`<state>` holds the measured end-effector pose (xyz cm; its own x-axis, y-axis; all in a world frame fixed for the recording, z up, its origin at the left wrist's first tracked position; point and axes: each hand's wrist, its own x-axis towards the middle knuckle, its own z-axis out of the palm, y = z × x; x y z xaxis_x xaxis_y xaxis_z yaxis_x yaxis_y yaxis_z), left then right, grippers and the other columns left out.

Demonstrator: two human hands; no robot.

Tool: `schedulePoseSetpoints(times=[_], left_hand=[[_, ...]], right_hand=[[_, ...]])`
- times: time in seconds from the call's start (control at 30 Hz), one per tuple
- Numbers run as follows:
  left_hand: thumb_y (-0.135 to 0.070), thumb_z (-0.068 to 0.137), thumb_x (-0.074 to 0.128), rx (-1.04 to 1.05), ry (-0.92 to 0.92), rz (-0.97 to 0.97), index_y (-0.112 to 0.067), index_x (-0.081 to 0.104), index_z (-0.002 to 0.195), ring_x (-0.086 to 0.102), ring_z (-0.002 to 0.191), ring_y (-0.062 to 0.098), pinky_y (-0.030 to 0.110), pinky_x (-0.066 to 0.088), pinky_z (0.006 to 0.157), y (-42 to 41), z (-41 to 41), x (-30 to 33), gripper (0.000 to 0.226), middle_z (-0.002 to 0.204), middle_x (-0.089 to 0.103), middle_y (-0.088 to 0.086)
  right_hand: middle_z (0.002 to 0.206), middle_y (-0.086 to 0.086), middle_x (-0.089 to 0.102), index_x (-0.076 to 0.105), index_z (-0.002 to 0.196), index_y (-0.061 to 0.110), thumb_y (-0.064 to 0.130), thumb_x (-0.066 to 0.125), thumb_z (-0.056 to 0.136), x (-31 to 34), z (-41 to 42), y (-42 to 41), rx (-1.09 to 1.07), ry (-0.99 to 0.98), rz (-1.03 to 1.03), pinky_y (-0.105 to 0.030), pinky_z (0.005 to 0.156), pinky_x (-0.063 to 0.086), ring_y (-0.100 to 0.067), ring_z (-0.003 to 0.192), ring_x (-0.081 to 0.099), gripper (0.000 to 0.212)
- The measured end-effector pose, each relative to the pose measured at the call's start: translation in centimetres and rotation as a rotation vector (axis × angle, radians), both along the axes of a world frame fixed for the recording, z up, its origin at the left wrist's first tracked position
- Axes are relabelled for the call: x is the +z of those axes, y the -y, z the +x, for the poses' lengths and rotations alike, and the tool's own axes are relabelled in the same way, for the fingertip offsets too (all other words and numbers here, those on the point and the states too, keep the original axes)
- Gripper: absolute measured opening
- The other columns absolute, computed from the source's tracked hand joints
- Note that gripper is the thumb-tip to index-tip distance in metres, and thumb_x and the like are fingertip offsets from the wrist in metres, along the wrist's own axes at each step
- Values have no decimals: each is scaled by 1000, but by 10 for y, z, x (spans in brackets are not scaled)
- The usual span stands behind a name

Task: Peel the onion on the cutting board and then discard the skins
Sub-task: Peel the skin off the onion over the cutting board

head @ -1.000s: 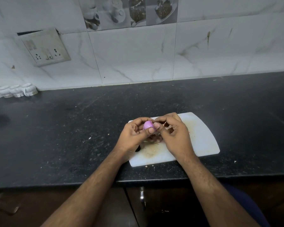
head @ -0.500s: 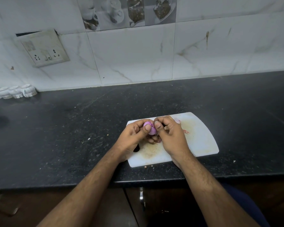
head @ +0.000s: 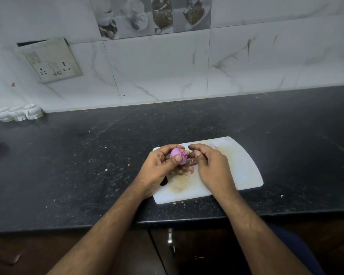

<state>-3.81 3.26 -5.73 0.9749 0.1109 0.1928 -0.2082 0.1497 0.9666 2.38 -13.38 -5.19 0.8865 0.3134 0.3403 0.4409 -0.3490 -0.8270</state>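
A small purple onion (head: 177, 153) is held above the left part of the white cutting board (head: 240, 169). My left hand (head: 159, 167) grips it, thumb pressed on its front. My right hand (head: 211, 165) sits just to the right, thumb and forefinger pinching a thin strip of skin (head: 188, 153) that still hangs from the onion. Loose reddish skins (head: 189, 169) lie on the board under my hands, partly hidden.
The board lies near the front edge of a black speckled counter (head: 87, 165). Small white jars (head: 18, 114) stand at the far left by the tiled wall. A socket panel (head: 52, 60) is on the wall. A cabinet handle (head: 170, 245) shows below the counter.
My hands have drawn slightly apart. The right hand moved right, pulling a strip of skin away from the onion, which the left hand has turned a little.
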Motion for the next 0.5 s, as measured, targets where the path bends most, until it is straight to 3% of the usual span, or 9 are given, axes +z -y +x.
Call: schedulePoseSetpoints(times=[0.07,0.17,0.33,0.5], left_hand=[[-11,89,74,28,-5,16,4,62,127,77,84,22,29,63,73,1,-1,1,42,104,78,13],[-5,82,81,51,-11,24,3,64,126,78,87,24,31,64,75,3,-1,1,48,106,76,20],[-4,82,84,64,4,81,-1,65,133,75,99,32,37,64,83,0,1,-1,53,120,74,25],[-14,85,73,60,-16,57,-4,58,142,77,94,17,23,60,80,4,0,1,60,114,79,10]], right_hand=[[90,19,68,70,113,26,20,55,102,1,-3,-1,-67,54,-4,-9,73,51,9,81,63,20],[85,14,70,64,102,27,24,63,98,2,-3,0,-87,91,38,-33,75,59,-6,84,66,6],[95,15,69,70,102,25,26,64,97,9,-5,4,16,142,92,-24,76,51,-5,90,63,8],[94,18,68,75,97,31,26,69,94,6,-1,4,66,199,-10,-34,85,53,-5,92,63,9]])
